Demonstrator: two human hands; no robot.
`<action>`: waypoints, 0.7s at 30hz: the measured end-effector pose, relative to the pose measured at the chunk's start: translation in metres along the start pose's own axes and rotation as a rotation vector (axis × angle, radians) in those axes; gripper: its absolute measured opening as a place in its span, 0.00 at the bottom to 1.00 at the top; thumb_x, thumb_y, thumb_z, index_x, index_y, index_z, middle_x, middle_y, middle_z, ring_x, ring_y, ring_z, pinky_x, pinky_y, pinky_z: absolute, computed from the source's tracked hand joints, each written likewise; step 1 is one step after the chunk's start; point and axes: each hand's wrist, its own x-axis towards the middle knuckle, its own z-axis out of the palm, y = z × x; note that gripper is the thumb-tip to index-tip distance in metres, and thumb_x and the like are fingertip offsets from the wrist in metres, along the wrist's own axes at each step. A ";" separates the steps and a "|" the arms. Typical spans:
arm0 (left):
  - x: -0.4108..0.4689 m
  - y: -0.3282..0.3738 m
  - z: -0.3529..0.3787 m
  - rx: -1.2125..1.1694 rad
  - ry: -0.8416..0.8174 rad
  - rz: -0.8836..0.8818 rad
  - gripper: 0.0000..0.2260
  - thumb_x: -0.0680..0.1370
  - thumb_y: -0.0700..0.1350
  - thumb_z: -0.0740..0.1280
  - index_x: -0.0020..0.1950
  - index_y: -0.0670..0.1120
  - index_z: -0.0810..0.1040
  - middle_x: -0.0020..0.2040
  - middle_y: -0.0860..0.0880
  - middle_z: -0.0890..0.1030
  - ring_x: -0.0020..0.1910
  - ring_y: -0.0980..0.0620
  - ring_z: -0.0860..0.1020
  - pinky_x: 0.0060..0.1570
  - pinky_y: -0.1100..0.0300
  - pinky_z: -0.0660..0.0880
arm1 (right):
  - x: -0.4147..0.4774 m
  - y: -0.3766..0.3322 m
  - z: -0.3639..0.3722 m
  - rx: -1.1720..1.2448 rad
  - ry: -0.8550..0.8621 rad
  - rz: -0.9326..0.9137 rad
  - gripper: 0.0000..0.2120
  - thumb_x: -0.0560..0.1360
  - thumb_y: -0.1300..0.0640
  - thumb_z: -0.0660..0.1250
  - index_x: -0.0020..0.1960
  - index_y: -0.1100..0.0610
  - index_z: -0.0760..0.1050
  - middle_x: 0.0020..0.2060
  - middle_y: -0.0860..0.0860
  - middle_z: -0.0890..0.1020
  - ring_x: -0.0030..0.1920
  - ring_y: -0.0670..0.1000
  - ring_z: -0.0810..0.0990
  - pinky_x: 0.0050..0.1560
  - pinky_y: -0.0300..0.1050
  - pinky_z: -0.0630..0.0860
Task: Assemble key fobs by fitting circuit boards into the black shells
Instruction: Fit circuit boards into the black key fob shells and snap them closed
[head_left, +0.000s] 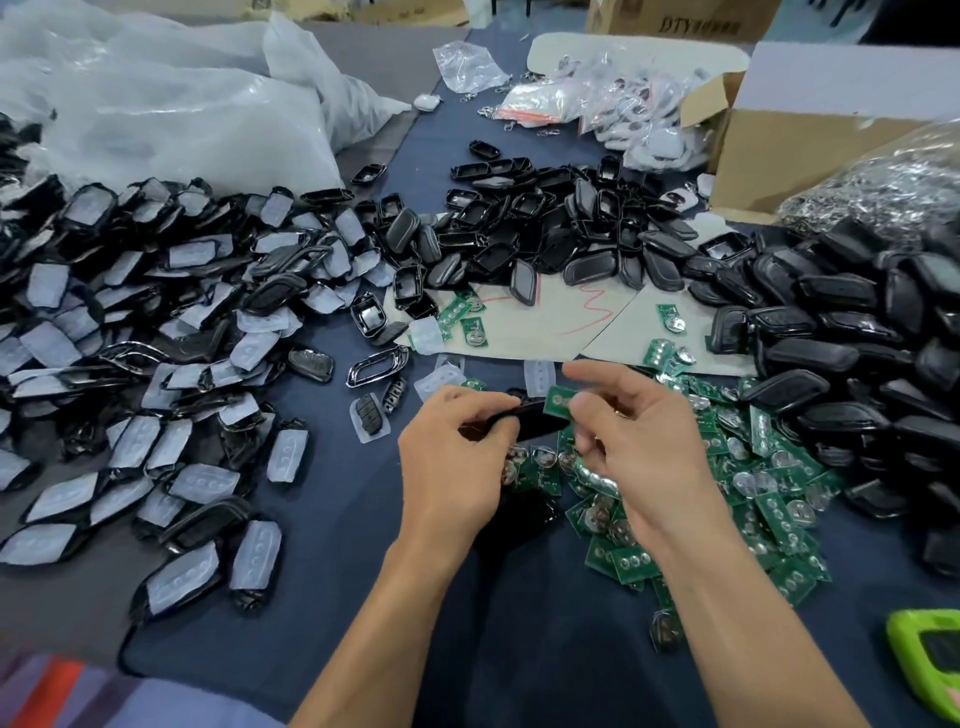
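Currently left hand (457, 447) grips the black shell (535, 422), fingers curled round it; right hand (639, 441) pinches a circuit board (557, 402), both over the left edge of the green board pile (769, 499). Hold shell level, square board to cavity, press evenly, don't flex.

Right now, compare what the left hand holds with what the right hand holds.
The shell in the left hand is black and longer; the circuit board in the right hand is green, flat and shorter. The left hand wraps the shell; the right pinches the board. They seem to touch.
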 end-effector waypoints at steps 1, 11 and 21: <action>-0.001 0.002 0.000 -0.042 0.022 0.000 0.15 0.73 0.39 0.76 0.43 0.62 0.87 0.46 0.62 0.83 0.46 0.63 0.82 0.47 0.74 0.74 | 0.000 0.001 0.000 -0.007 0.019 -0.018 0.12 0.77 0.70 0.69 0.48 0.54 0.85 0.29 0.51 0.78 0.27 0.47 0.71 0.26 0.37 0.67; 0.002 0.014 -0.014 -0.649 -0.041 -0.256 0.13 0.79 0.34 0.70 0.45 0.50 0.89 0.38 0.44 0.86 0.32 0.49 0.83 0.34 0.62 0.79 | -0.004 0.003 0.014 0.090 0.092 -0.059 0.09 0.75 0.72 0.72 0.48 0.59 0.84 0.33 0.51 0.84 0.30 0.52 0.82 0.33 0.41 0.80; 0.014 0.016 -0.038 -0.148 -0.081 0.026 0.20 0.77 0.37 0.72 0.41 0.65 0.87 0.32 0.52 0.84 0.29 0.57 0.74 0.31 0.62 0.73 | -0.017 -0.003 0.011 -0.262 0.079 -0.214 0.14 0.74 0.67 0.74 0.45 0.47 0.86 0.33 0.47 0.86 0.30 0.47 0.84 0.34 0.38 0.80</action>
